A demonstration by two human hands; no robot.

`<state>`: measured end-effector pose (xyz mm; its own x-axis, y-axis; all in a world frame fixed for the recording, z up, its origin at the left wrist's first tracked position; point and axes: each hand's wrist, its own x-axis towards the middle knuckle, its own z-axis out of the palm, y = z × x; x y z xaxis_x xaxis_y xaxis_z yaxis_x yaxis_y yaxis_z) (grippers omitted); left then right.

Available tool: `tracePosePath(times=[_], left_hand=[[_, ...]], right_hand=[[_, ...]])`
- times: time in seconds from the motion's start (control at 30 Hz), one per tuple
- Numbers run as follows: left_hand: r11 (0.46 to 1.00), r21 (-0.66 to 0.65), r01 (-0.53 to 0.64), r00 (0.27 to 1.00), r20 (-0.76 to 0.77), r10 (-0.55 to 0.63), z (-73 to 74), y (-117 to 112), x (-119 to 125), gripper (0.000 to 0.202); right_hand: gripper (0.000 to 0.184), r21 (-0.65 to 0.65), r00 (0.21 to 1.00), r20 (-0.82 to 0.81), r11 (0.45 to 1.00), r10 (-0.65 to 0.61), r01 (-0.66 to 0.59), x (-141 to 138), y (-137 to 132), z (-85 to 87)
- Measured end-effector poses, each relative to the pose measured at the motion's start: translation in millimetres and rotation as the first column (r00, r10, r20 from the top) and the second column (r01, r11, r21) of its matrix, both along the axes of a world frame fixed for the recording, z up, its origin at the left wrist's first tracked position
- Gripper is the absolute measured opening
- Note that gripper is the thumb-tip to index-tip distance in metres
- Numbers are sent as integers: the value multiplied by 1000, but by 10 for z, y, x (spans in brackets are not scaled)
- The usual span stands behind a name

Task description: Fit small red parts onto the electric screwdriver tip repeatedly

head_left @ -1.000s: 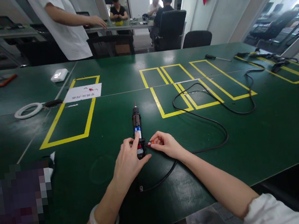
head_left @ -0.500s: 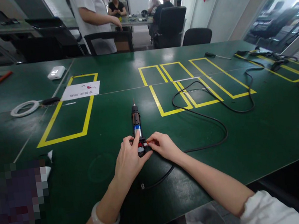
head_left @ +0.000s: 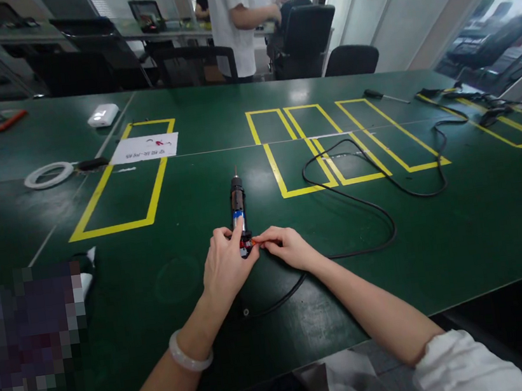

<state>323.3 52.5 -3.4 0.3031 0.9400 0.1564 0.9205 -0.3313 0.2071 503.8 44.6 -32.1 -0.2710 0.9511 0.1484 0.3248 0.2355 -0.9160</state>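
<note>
A black electric screwdriver [head_left: 237,202] with a blue band lies on the green table [head_left: 462,227], its bit pointing away from me. My left hand [head_left: 228,265] is closed round its near end. My right hand [head_left: 287,246] pinches a small red and orange part [head_left: 254,242] against the right side of that same end. A black cable [head_left: 363,204] runs from under my hands out to the right in a wide loop.
Yellow tape rectangles [head_left: 118,188] mark the table. A white paper label [head_left: 145,148], a white tape ring [head_left: 48,175], a white box [head_left: 103,115] and an orange phone [head_left: 1,120] lie at left. A hand screwdriver [head_left: 385,96] lies far right. A person in white [head_left: 231,20] stands behind the chairs.
My right hand has closed in on the screwdriver's near end with the red part. The view shifted slightly. The standing person in white walked to the right.
</note>
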Motion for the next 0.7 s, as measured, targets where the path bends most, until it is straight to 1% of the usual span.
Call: tracePosePath(times=[0.17,0.43,0.6,0.7], left_hand=[[1000,8,-19,1000,5,19,-16,-10,21,68],[1000,-4,-29,999,27,29,-1,-17,25,68],[1000,-1,-26,999,37,26,-14,-16,22,68],[1000,-1,-29,999,33,29,-7,-16,22,68]], right_hand=[[31,2,1000,14,1000,8,-8,25,-5,17],[24,-51,999,-49,999,-5,3,73,12,6],[24,-75,996,-86,997,-1,-6,78,27,-36],[24,-93,993,-115,996,-1,-10,74,26,-23]])
